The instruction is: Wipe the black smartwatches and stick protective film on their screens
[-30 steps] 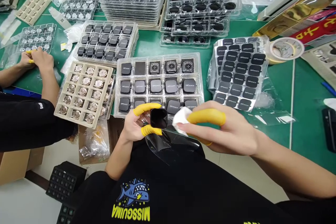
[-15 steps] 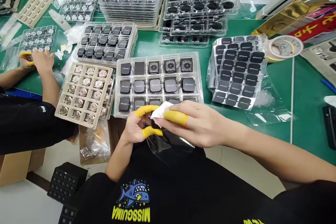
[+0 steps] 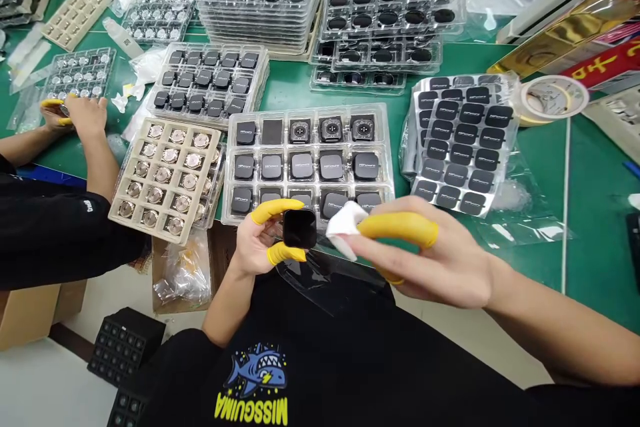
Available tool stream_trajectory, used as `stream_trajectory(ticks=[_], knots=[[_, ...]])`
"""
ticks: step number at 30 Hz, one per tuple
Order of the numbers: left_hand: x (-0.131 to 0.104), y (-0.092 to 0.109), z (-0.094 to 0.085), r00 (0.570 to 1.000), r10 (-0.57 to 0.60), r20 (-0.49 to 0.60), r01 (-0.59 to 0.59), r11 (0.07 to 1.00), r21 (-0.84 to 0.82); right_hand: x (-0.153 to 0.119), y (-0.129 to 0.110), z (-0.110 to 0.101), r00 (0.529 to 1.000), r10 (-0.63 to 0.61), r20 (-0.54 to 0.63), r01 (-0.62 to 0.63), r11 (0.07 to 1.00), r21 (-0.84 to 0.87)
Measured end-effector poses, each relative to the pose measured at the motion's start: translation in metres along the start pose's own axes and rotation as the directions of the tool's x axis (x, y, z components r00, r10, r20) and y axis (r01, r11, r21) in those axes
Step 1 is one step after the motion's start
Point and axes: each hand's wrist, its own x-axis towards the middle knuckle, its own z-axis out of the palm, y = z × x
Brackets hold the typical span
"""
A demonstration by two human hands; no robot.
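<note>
Between the yellow-cotted thumb and finger of my left hand [image 3: 256, 240] is a smartwatch case [image 3: 299, 229], its glossy black screen facing up. My right hand [image 3: 425, 247], also in yellow finger cots, pinches a folded white wipe [image 3: 345, 227] just right of the watch, apart from it. Beyond my hands lies a clear plastic tray [image 3: 387, 147] of square watch cases; most bear dark printed films, and a few in the back row show their round sensor backs. A dark transparent sheet [image 3: 320, 280] hangs below my hands at the table edge.
Sheets of black square stickers [image 3: 460, 147] and a tape roll [image 3: 553, 97] lie to the right. Stacked clear trays [image 3: 260, 20] stand at the back. At left are a beige tray [image 3: 185, 230] of round watches and a co-worker's hands [image 3: 83, 113] over another tray.
My right hand has moved right with the wipe, off the watch, uncovering its black screen. My left hand still holds the watch in nearly the same place.
</note>
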Motion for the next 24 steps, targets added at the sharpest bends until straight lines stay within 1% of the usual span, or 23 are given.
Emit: stream_trajectory(ticks=[1, 3, 4, 6, 8, 11, 14, 16, 17, 19, 20, 21, 22, 24], knots=[[0.001, 0.000, 0.000, 1.000, 0.023, 0.002, -0.023, 1.000, 0.014, 0.006, -0.004, 0.003, 0.996, -0.083, -0.027, 0.083, 0.996, 0.013], [0.001, 0.000, 0.001, 0.998, 0.059, 0.018, -0.060, 0.997, 0.047, 0.020, -0.010, 0.008, 0.960, -0.273, -0.059, 0.273, 0.962, -0.011], [0.001, 0.001, 0.000, 0.997, 0.063, 0.033, -0.065, 0.996, 0.061, 0.028, -0.012, 0.009, 0.944, -0.329, -0.036, 0.328, 0.944, -0.029], [0.001, 0.001, 0.000, 0.997, 0.047, 0.055, -0.051, 0.995, 0.081, 0.041, -0.014, 0.009, 0.926, -0.374, 0.048, 0.377, 0.923, -0.074], [-0.001, -0.001, -0.001, 0.998, 0.023, 0.063, -0.028, 0.996, 0.086, 0.049, -0.013, 0.009, 0.919, -0.382, 0.095, 0.391, 0.911, -0.127], [-0.003, -0.006, -0.003, 0.999, -0.015, 0.040, 0.013, 0.997, 0.071, 0.057, -0.004, 0.009, 0.924, -0.369, 0.097, 0.382, 0.900, -0.212], [-0.005, -0.009, -0.005, 0.998, -0.056, -0.002, 0.056, 0.998, 0.031, 0.056, 0.012, 0.011, 0.935, -0.345, 0.082, 0.354, 0.890, -0.286], [-0.007, -0.010, -0.006, 0.997, -0.076, -0.025, 0.077, 0.997, 0.015, 0.049, 0.021, 0.014, 0.953, -0.302, 0.010, 0.290, 0.903, -0.316], [-0.008, -0.009, -0.006, 0.996, -0.080, -0.030, 0.080, 0.997, 0.014, 0.044, 0.024, 0.015, 0.961, -0.273, -0.046, 0.245, 0.916, -0.318], [-0.008, -0.007, -0.007, 0.997, -0.073, -0.019, 0.074, 0.997, 0.017, 0.033, 0.024, 0.016, 0.965, -0.217, -0.145, 0.168, 0.943, -0.288], [-0.008, -0.006, -0.007, 0.998, -0.060, -0.012, 0.060, 0.998, 0.019, 0.028, 0.022, 0.015, 0.966, -0.201, -0.164, 0.153, 0.953, -0.261], [-0.007, -0.005, -0.007, 0.999, -0.045, -0.002, 0.045, 0.999, 0.024, 0.025, 0.019, 0.014, 0.965, -0.205, -0.165, 0.165, 0.959, -0.231], [-0.006, -0.005, -0.008, 1.000, -0.027, 0.005, 0.027, 0.999, 0.032, 0.023, 0.015, 0.012, 0.961, -0.234, -0.150, 0.202, 0.959, -0.199], [-0.005, -0.004, -0.008, 1.000, 0.000, 0.018, -0.001, 0.998, 0.060, 0.026, 0.006, 0.009, 0.946, -0.316, -0.078, 0.303, 0.943, -0.141]])
